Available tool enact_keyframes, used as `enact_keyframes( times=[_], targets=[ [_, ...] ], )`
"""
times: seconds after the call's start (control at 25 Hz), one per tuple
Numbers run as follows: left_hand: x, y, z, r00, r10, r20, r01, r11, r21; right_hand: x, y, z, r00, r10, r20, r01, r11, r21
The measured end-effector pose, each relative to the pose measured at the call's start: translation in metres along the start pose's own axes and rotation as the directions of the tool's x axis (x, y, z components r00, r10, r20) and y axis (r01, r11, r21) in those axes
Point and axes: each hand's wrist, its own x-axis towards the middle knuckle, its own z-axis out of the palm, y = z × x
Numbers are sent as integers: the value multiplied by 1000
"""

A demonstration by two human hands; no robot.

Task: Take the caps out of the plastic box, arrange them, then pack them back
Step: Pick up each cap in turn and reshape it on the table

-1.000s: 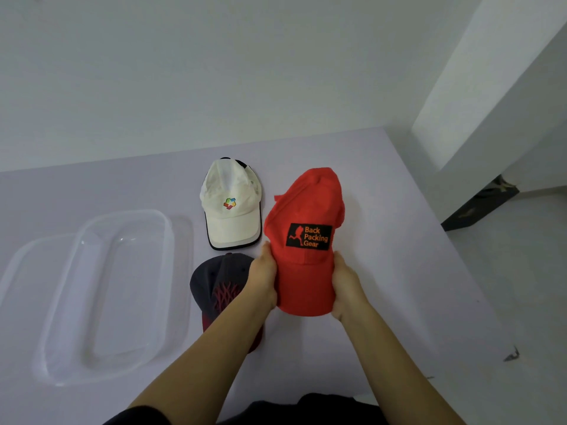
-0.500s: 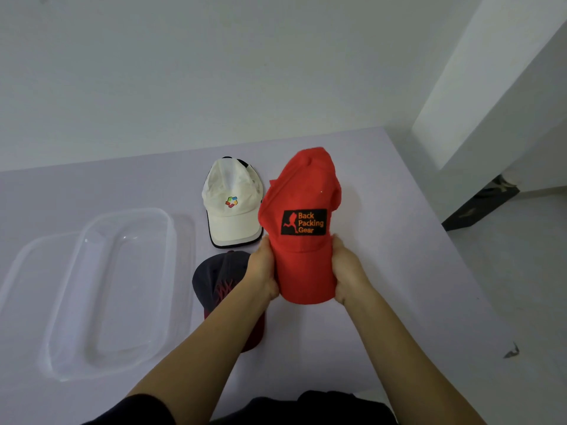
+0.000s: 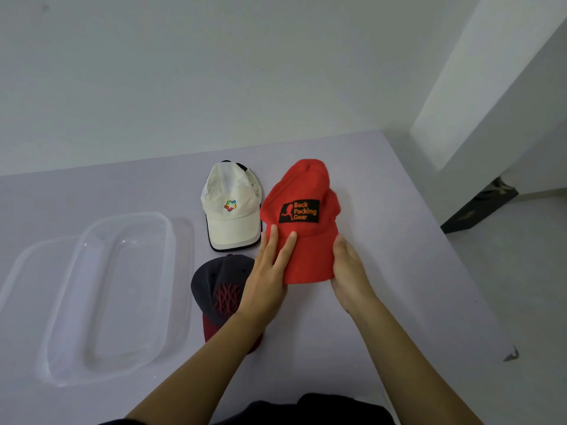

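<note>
straight fingers of the left hand lie flat on the brim of the red cap; the right hand hugs the brim's right edge, grip impossible to tell. the red cap lies on the table, white cap just left of it, dark cap left and nearer, plastic box well left.

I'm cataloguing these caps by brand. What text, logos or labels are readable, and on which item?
"Back Packing Gear": orange letters on the black patch of the red cap.
White cap: a multicoloured emblem, no words.
Dark cap: red web pattern, no text.
Plastic box: no text visible.
</note>
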Motion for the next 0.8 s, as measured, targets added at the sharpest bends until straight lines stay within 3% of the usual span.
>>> enact_keyframes(
  times=[0.12,0.16,0.2,0.24,0.28,0.4,0.52,0.64,0.8],
  targets=[
    [3,2,-8,997,-82,8,82,997,14,-6,3,-20,958,-234,163,270,928,-258],
    [7,4,-12,992,-120,25,120,993,8,-9,3,-28,911,-298,286,400,808,-432],
    [10,5,-16,991,-128,44,128,992,16,-10,2,-34,853,-343,394,521,620,-587],
    [15,8,-22,994,-95,48,94,995,35,-8,0,-37,795,-388,465,603,433,-670],
    [20,10,-26,998,-35,46,33,998,54,-4,-2,-36,765,-438,472,624,322,-712],
    [38,15,-36,998,55,16,-56,996,70,9,-22,-25,766,-567,303,570,382,-727],
    [52,33,-42,989,-106,-104,101,994,-52,6,-34,-6,731,-655,193,553,402,-730],
    [57,47,-46,955,-251,-160,232,964,-127,-6,-33,14,727,-679,103,550,486,-679],
    [53,44,-45,960,-233,-155,214,968,-132,-6,-28,14,724,-685,85,551,499,-669]
  ],
)
